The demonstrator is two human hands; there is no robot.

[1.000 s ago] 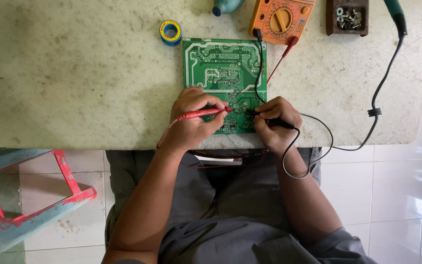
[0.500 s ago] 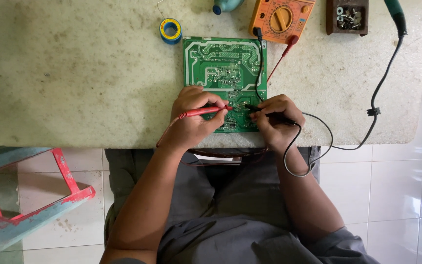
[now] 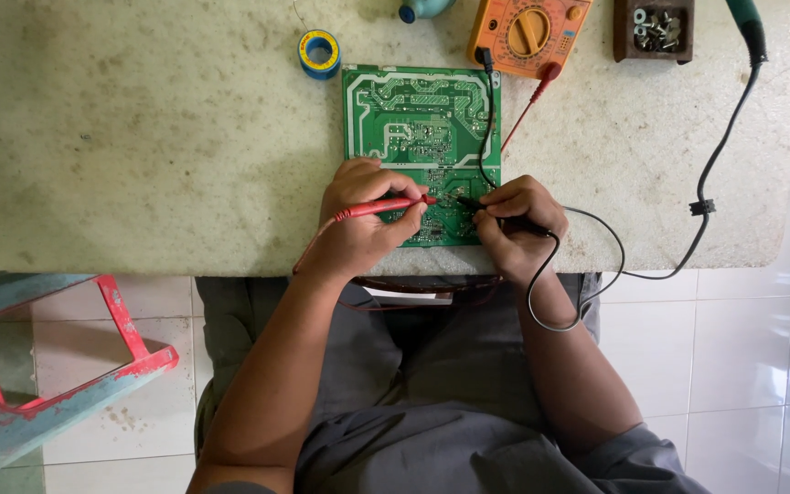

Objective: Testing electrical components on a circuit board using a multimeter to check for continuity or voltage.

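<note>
Head view: our left hand (image 3: 358, 224) grips the red probe (image 3: 381, 207), our right hand (image 3: 516, 224) the black probe (image 3: 505, 220); tips meet at 6 o'clock on the green circuit board (image 3: 418, 114). We judge steady, unslipping contact best.

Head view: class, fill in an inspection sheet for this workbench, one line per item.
Surface: pale speckled stone table, stained.
Job's things: green circuit board lying flat; red probe and black probe tips on it.
Clutter: orange meter, blue-yellow solder roll, small box of screws.
Grippers: left hand holds red probe; right hand holds black probe.
Cables: black cord loops off the table edge.
Surroundings: white floor tiles, worn red-blue stool.
</note>
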